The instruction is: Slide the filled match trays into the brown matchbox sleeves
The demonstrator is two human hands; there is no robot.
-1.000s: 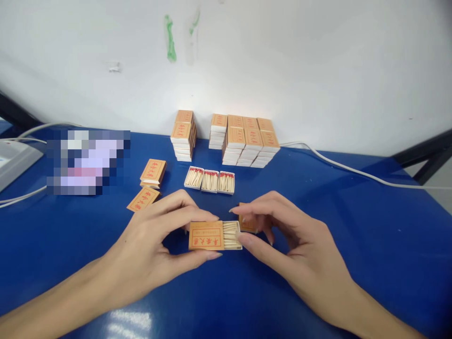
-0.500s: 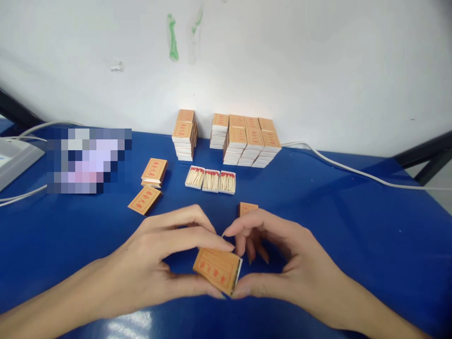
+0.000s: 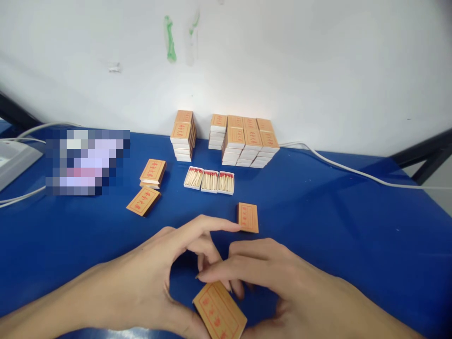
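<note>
Both my hands hold one orange matchbox with red print, low at the bottom middle of the view. My left hand grips its left end with thumb underneath and index finger stretched out above. My right hand covers its far end with the fingers curled over it. The box is closed and turned at an angle. Another closed matchbox lies flat on the blue table just beyond my fingers.
Three open trays of red-tipped matches sit side by side mid-table. Stacks of matchboxes and a smaller stack stand by the wall. Loose boxes lie at left. A white cable runs right; a blurred patch and grey device sit at left.
The matchbox, half open with matches showing a second ago, is now closed. My hands brought it down and toward me, turning it, uncovering the box lying behind.
</note>
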